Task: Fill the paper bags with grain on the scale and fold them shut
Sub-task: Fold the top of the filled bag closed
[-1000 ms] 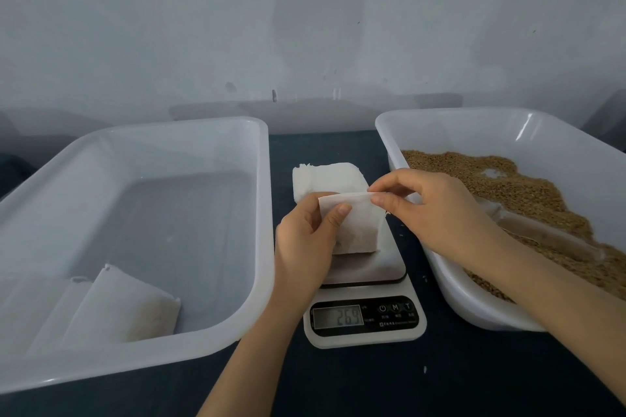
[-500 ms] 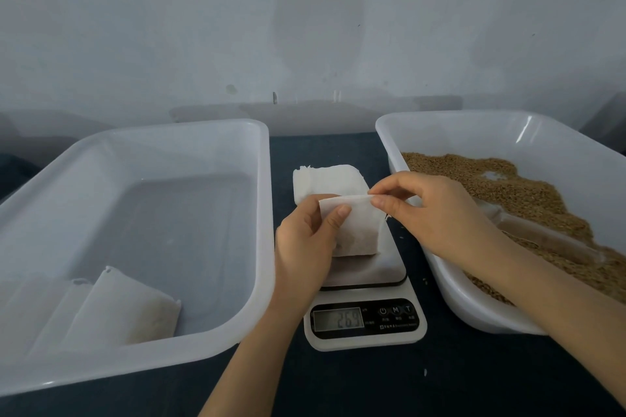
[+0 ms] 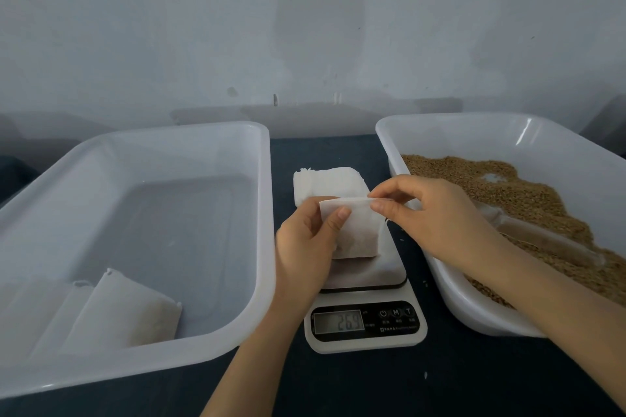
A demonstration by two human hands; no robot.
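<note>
Pinching the top edge of the paper bag (image 3: pixel 359 234) at both ends, left hand (image 3: pixel 305 247) on the left corner, right hand (image 3: pixel 437 217) on the right. Upright on the scale (image 3: pixel 366 332), middle of the desk (image 3: pixel 338 382), toward its front edge.

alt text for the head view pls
A left hand and a right hand pinch the top edge of a small white paper bag standing on a digital scale. The left tub holds filled bags; the right tub holds grain and a scoop.

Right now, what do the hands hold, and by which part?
The paper bag, by its top edge: left hand at the left corner, right hand at the right.
</note>
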